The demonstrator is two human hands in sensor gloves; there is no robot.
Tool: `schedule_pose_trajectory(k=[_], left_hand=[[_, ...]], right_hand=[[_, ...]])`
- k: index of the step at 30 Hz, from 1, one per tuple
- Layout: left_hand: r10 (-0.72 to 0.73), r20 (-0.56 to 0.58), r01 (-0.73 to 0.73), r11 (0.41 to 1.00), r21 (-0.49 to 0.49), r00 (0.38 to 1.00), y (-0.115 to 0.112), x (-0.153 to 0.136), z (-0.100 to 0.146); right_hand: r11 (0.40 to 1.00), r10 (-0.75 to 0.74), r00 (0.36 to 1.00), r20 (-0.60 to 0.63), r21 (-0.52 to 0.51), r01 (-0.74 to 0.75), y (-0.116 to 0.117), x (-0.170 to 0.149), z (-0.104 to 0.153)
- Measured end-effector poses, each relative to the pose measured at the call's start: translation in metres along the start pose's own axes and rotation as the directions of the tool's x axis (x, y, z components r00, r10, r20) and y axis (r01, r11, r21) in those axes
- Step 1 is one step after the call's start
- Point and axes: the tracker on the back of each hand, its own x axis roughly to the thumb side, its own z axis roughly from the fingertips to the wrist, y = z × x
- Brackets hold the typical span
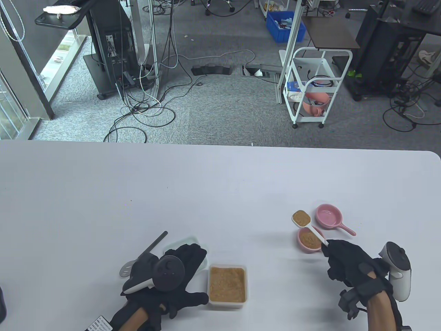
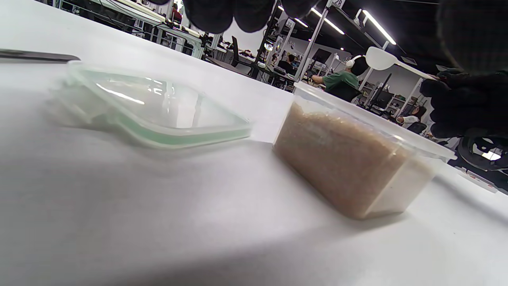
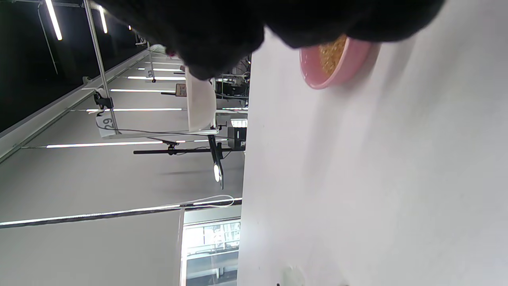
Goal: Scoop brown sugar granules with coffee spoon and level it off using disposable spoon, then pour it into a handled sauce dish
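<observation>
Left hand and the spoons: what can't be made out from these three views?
- Table view: the left hand and its tracker cover the lid and most of a metal utensil; any grip is hidden.
- Right wrist view: glove fingers blur and hide the spoon handle and half the filled dish.
- Left wrist view: the dishes are out of frame.

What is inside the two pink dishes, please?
The near pink dish holds brown sugar, partly covered by the white spoon that the right hand holds above it. The far handled dish looks empty.
</observation>
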Motion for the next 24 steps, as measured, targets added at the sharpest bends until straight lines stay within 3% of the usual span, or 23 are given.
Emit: schedule_pose_trajectory(k=[13,24], left_hand=[[0.007,0.009,-0.007,1.0,-0.007,1.0,-0.002,0.001,-0.001],[-0.012,-0.007,0.012,1.0,-0.01,1.0,-0.001,0.001,0.0]], right_hand=[[0.988,0.07,0.992,-0.101,-0.132,-0.083,-0.033,-0.016,0.004],[0.956,0.212,0.963,-0.165,-0.17,-0.239,-0.04,-0.013,0.008]])
